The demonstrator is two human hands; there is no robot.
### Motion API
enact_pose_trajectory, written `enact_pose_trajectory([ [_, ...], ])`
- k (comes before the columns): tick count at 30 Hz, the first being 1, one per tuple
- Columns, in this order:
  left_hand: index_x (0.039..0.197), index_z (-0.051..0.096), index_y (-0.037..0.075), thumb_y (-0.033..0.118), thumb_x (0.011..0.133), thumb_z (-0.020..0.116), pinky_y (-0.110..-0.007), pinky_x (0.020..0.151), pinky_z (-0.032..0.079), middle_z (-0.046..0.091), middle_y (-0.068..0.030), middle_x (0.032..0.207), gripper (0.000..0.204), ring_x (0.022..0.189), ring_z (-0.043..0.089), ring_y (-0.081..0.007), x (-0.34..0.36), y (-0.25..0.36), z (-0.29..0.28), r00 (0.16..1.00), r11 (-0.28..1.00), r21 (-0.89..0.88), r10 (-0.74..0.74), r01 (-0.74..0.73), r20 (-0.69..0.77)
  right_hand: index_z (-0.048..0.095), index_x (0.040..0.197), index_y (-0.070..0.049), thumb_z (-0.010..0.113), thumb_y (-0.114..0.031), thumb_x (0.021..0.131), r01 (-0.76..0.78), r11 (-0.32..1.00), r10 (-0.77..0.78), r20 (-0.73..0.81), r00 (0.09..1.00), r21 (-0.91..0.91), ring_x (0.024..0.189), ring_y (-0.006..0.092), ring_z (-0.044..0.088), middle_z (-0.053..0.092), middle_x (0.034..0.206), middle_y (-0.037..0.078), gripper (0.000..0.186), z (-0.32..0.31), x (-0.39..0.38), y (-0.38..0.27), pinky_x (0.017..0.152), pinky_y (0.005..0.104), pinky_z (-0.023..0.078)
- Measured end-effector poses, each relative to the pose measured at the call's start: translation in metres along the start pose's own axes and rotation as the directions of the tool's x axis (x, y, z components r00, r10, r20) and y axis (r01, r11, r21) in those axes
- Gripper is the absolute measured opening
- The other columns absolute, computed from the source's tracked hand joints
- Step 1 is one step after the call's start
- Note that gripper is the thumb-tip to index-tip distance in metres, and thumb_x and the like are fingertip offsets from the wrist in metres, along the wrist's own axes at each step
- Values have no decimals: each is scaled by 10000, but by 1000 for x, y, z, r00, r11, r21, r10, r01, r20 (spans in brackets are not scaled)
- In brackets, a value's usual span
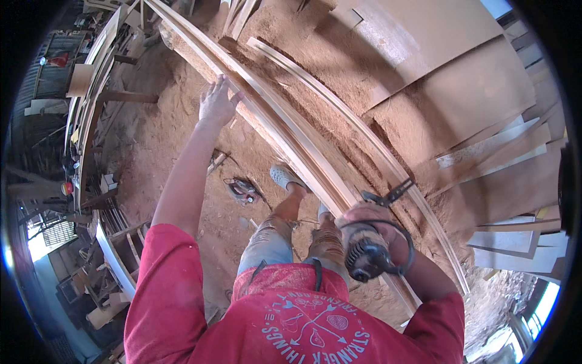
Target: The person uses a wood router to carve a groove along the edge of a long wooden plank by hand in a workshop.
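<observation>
The left hand (pixel 219 108) has its grip open, fingers spread at the edge of the long wooden strips (pixel 315 165). The right hand (pixel 371 213) grips the power tool (pixel 367 258) by the strips' nearer part. Probably, steady pressure and keeping the cable (pixel 411 249) away help here.

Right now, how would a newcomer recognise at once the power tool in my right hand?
Follow the long pale wooden strips, crossing diagonally, down to the right hand. It grips the black-and-grey power tool with a ribbed, rounded end. Unlike the dark object on the brown dusty floor, this one is held.
</observation>
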State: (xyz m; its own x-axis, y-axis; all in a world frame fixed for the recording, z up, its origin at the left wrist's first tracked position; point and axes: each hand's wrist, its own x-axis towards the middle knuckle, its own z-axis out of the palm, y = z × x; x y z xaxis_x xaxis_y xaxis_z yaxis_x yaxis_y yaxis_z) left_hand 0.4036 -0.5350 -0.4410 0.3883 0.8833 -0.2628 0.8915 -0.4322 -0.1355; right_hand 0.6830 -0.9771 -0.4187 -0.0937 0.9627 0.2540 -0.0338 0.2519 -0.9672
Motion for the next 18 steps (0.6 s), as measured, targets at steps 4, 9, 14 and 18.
enact_pose_trajectory([
  [4, 1739, 211, 72, 702, 1089, 400, -543, 1363, 161, 211, -133, 1818, 925, 1671, 231, -310, 2, 9, -11, 999, 1000, -18, 17, -16, 37, 760, 1136, -50, 864, -252, 814, -87, 995, 91, -78, 993, 56, 947, 313, 765, 790, 1073, 116, 393, 21, 45, 45, 822, 428, 602],
  [9, 1737, 184, 53, 590, 1139, 369, -514, 1377, 128, 193, -139, 1820, 825, 1682, 185, -280, 0, 2, -19, 996, 998, -47, 54, -50, 73, 788, 1041, -90, 893, -245, 776, -126, 990, 120, -91, 989, -57, 923, 307, 748, 767, 1007, 75, 325, 34, 140, 93, 823, 432, 577],
  [14, 1736, 169, 39, 425, 1172, 373, -534, 1373, 133, 181, -140, 1823, 714, 1685, 174, -272, 0, -17, -10, 991, 986, -123, 125, -117, 57, 782, 1013, -84, 878, -204, 796, -342, 852, 413, -110, 904, 396, 958, 291, 743, 760, 1009, 78, 265, 52, 223, 159, 842, 424, 587],
  [18, 1725, 226, 41, 299, 1149, 450, -550, 1365, 155, 239, -141, 1808, 670, 1675, 219, -284, -3, -39, 9, 975, 930, -294, 216, -222, -55, 751, 1123, -36, 856, -154, 870, -440, 599, 581, 15, 814, 669, 1000, 253, 757, 778, 1090, 102, 299, 54, 300, 196, 924, 391, 630],
])
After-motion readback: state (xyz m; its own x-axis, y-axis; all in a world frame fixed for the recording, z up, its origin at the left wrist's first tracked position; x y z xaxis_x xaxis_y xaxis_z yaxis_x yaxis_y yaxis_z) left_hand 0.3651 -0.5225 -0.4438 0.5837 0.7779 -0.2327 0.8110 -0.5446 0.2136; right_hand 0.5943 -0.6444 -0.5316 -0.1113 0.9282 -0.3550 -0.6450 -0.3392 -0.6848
